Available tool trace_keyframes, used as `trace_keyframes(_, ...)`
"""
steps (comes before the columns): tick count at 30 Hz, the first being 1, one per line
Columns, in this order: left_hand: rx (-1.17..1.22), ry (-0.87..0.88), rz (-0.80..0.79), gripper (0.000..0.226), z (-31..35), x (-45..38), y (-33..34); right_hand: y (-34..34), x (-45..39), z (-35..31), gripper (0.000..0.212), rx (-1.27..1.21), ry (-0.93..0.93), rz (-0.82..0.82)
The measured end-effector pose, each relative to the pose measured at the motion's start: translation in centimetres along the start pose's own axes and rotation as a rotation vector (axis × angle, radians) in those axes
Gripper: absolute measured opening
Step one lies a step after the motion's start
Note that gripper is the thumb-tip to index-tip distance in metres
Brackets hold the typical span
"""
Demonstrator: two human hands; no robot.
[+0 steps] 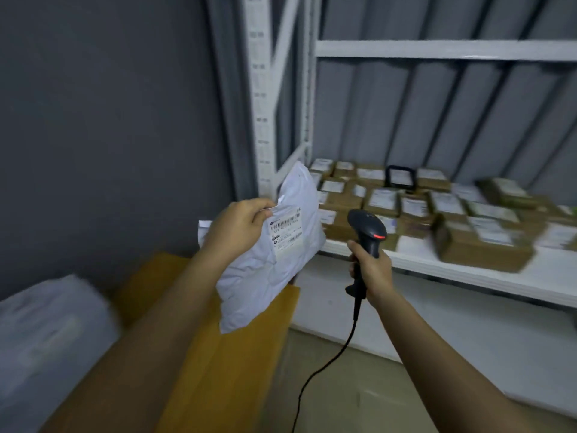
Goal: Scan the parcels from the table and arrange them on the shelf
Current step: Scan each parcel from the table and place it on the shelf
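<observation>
Your left hand (239, 225) pinches the white parcel (271, 248) above the wooden counter (224, 370); your right hand (373, 273) grips the scanner (368, 232) beside it. Labelled brown boxes (480, 245) crowd the shelf (468, 270) behind; blurred white bags (46, 339) sit left.

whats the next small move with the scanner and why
Probably tip the scanner left toward the label. The left hand holds the white parcel with its barcode facing out, and the right hand grips the scanner beside it, head not clearly on the label.

A dark grey wall (93, 120) stands above a pale floor (359, 385).
</observation>
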State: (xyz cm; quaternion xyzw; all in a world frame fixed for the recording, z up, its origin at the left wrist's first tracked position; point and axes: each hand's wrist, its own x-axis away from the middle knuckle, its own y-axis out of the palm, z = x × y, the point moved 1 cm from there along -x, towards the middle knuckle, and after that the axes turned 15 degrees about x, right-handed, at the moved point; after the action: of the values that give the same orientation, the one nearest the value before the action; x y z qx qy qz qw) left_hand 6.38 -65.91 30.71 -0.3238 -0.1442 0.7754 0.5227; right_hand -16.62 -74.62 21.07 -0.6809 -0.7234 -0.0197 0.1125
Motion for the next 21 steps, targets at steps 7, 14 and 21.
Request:
trace_keyframes(7,0.117,0.161,-0.112,0.026,8.7,-10.6,17.1,-17.5,-8.3,-0.2,0.018,-0.013,-0.009,0.253)
trace_keyframes(14,0.247,0.281,-0.216,0.026,17.2,-16.9,30.2,-32.1,-13.0,-0.8,0.015,-0.085,0.017,0.470)
trace_keyframes(21,0.437,0.316,-0.313,0.020,23.9,-22.4,41.7,-41.9,-15.5,-1.8,0.018,-0.111,0.048,0.641)
